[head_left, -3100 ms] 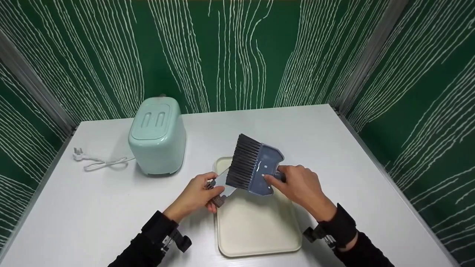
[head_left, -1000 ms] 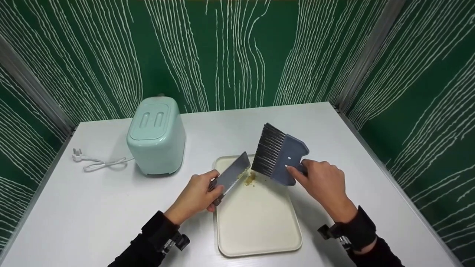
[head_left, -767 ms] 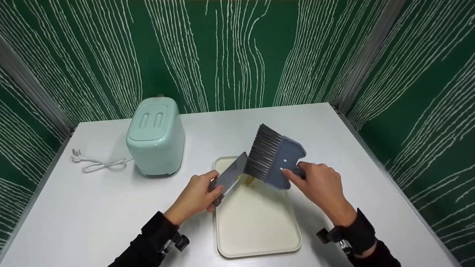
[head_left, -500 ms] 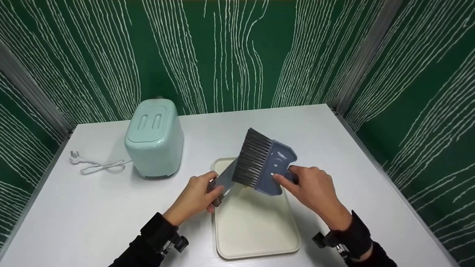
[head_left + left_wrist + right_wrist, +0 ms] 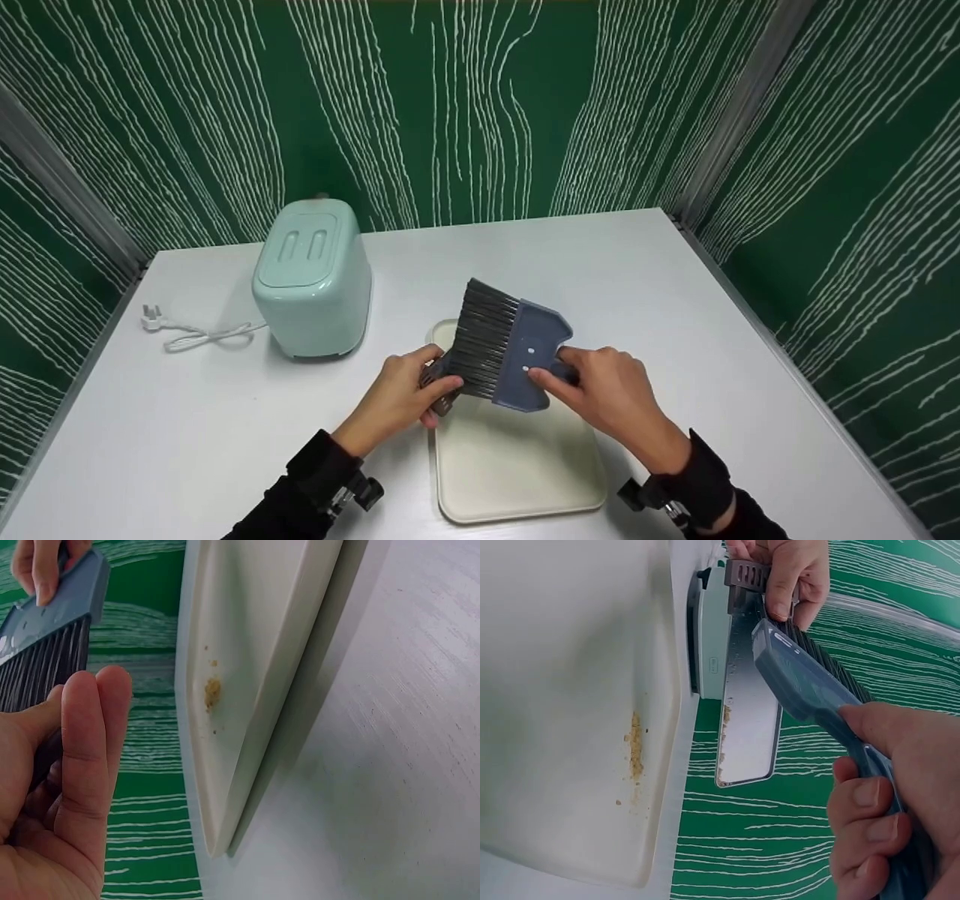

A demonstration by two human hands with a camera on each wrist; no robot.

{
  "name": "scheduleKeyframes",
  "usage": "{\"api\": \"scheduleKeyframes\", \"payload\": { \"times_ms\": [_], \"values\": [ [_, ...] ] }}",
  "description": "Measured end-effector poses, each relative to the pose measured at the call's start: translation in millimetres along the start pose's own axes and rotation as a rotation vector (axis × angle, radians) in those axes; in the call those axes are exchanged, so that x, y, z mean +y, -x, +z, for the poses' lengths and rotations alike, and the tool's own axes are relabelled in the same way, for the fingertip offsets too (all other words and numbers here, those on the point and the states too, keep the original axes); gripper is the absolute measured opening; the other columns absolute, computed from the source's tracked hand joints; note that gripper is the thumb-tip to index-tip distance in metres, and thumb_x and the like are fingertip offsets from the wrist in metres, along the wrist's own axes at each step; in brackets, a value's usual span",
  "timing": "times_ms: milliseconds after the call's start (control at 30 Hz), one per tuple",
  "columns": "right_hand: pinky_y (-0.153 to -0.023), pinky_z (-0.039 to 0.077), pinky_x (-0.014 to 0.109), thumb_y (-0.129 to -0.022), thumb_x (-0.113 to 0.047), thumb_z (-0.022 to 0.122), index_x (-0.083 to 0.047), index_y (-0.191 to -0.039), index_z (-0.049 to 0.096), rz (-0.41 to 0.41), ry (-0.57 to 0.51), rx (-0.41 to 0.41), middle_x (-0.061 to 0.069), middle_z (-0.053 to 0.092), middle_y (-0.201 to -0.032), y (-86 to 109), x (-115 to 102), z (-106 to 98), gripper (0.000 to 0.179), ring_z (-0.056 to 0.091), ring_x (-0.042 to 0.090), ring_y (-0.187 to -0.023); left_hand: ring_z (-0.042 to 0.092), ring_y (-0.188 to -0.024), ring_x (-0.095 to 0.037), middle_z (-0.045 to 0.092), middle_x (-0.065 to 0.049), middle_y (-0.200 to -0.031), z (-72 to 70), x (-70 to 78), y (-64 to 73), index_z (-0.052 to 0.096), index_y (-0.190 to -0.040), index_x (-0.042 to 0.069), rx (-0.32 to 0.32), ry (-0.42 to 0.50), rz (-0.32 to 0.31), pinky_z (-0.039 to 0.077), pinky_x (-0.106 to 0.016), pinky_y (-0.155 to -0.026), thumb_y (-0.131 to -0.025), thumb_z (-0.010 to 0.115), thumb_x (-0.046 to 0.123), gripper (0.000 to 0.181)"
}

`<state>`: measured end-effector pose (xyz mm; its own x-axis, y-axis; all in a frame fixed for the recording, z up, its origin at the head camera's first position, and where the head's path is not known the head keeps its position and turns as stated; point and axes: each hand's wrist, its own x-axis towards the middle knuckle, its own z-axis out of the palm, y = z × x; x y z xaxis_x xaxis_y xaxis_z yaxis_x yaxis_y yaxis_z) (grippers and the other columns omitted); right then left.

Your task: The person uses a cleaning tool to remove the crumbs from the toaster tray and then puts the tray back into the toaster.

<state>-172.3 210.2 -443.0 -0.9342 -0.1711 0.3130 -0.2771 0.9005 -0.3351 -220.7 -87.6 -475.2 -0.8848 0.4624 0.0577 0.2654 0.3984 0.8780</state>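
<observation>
My left hand (image 5: 401, 390) grips the brown slotted end of a toaster crumb tray (image 5: 750, 712), a flat metal pan held tilted, with crumbs along one edge in the right wrist view. In my right hand (image 5: 611, 386) is a blue-grey brush (image 5: 531, 349) with dark bristles, held by its handle. The bristles lie over the crumb tray close to my left fingers and hide most of it in the head view. Below both hands is a beige serving tray (image 5: 517, 480). A small pile of yellow-brown crumbs (image 5: 635, 750) lies on it.
A mint-green toaster (image 5: 307, 277) stands at the back left of the white table (image 5: 630, 262). Its white cord and plug (image 5: 199, 330) lie to its left. Green walls with white lines enclose the back and sides.
My right hand has swept the brush left and nearer to me across the crumb tray, up to my left hand. Before, the crumb tray's metal face showed; my left hand stays about in place.
</observation>
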Motion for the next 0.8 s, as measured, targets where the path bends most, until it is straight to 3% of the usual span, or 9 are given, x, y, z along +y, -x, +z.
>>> {"api": "scheduleKeyframes", "payload": {
  "times_ms": [433, 800],
  "values": [
    [-0.047, 0.023, 0.027, -0.094, -0.053, 0.079, -0.020, -0.063, 0.045, -0.025, 0.131, 0.083, -0.011, 0.029, -0.054, 0.9, 9, 7, 0.056, 0.037, 0.013, -0.049, 0.069, -0.046, -0.010, 0.073, -0.004, -0.074, 2.4, -0.7, -2.4, 0.066, -0.112, 0.007, -0.008, 0.025, -0.037, 0.063, -0.059, -0.053, -0.101, 0.078, 0.025, 0.024],
    [-0.042, 0.021, 0.028, -0.093, -0.049, 0.082, -0.016, -0.063, 0.046, -0.067, 0.239, 0.187, -0.002, 0.040, -0.050, 0.1, 22, 10, 0.056, 0.038, 0.017, -0.043, 0.070, -0.047, -0.011, 0.073, -0.007, -0.074, 0.7, -1.2, -1.9, 0.064, -0.110, 0.005, -0.004, 0.035, -0.060, 0.062, -0.059, -0.053, -0.101, 0.078, 0.025, 0.026]
  ]
}}
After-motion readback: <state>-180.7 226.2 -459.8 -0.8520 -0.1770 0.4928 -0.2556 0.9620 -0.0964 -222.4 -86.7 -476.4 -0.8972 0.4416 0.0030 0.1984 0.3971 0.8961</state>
